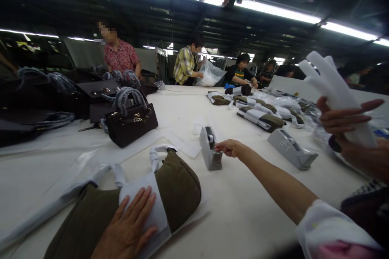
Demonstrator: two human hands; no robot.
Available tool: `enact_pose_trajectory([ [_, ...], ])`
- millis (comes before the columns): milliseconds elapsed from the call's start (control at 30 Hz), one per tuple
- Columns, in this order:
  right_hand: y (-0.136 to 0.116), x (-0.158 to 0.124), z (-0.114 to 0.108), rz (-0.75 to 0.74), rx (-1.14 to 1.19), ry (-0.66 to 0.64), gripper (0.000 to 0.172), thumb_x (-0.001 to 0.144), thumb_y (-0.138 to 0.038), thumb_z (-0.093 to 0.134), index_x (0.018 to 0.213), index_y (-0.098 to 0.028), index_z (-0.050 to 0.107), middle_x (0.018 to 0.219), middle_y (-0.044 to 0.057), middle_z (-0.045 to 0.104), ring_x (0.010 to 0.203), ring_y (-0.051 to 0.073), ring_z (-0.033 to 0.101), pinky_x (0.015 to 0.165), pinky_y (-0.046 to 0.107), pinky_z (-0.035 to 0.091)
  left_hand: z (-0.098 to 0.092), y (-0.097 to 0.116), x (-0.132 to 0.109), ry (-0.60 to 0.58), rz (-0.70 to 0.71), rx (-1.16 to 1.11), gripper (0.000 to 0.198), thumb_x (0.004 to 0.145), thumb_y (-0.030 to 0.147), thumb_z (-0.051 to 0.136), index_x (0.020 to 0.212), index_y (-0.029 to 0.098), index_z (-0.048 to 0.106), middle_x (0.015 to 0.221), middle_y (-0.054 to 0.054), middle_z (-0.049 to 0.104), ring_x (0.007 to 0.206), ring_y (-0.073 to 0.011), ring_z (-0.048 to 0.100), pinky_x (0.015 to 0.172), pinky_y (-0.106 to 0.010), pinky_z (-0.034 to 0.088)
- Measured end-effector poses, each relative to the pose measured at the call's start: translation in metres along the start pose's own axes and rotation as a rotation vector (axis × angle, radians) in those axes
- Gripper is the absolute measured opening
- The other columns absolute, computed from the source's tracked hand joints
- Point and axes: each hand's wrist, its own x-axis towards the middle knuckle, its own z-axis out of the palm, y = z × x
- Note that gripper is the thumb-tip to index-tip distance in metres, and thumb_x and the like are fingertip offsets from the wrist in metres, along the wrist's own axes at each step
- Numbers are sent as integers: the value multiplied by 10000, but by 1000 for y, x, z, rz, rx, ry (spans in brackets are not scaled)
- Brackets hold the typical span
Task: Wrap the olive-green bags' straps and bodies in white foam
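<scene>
An olive-green handbag (179,188) lies on the table with a band of white paper (161,202) around its middle and white wrapping on its handle (154,160). My left hand (130,220) rests flat on that paper, fingers stretched out. My right hand (231,148) is at the front end of a grey tape dispenser (207,149), its fingertips drawn together at the cutting edge where the tape comes off. The clear tape itself is hard to make out.
Dark brown handbags (132,123) with wrapped handles stand at left. A second tape dispenser (290,149) and several paper-banded olive bags (261,118) lie at right. A co-worker's hand (343,123) holds white strips (337,89) at far right. Other people work beyond the table.
</scene>
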Motion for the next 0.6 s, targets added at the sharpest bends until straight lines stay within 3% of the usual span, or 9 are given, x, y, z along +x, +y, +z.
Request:
enact_pose_trajectory([
  [67,-5,-5,2,22,25,-29,152,863,-251,511,895,-109,556,755,-7,571,529,49,508,451,168,433,1,0,0,3,-21,-30,683,803,568,408,1352,181,290,1332,-58,438,1206,-216,418,1009,-381,259],
  [133,-4,-15,0,10,67,-49,112,835,-200,542,771,-108,540,632,-37,538,389,6,382,332,115,297,0,1,1,14,-45,-79,683,806,558,416,1364,194,265,1315,-57,462,1188,-218,439,995,-376,283],
  [233,15,-35,-4,-36,148,-80,118,782,-153,582,692,-123,512,566,-45,527,320,-17,263,271,106,148,-2,2,2,23,-65,-136,673,810,530,433,1372,208,246,1305,-67,475,1175,-227,453,990,-377,293],
  [433,63,-47,2,-43,275,-34,147,765,-175,591,680,-146,475,567,-34,539,318,-11,260,271,107,137,-2,3,0,17,-78,-154,679,811,551,414,1373,212,242,1316,-79,459,1180,-232,449,1013,-384,260],
  [600,73,-46,9,-70,324,-11,163,759,-183,592,673,-151,457,574,-29,539,326,-9,264,284,109,138,-2,3,1,38,-86,-170,679,810,555,414,1373,217,242,1299,-78,479,1162,-227,469,1003,-376,282],
])
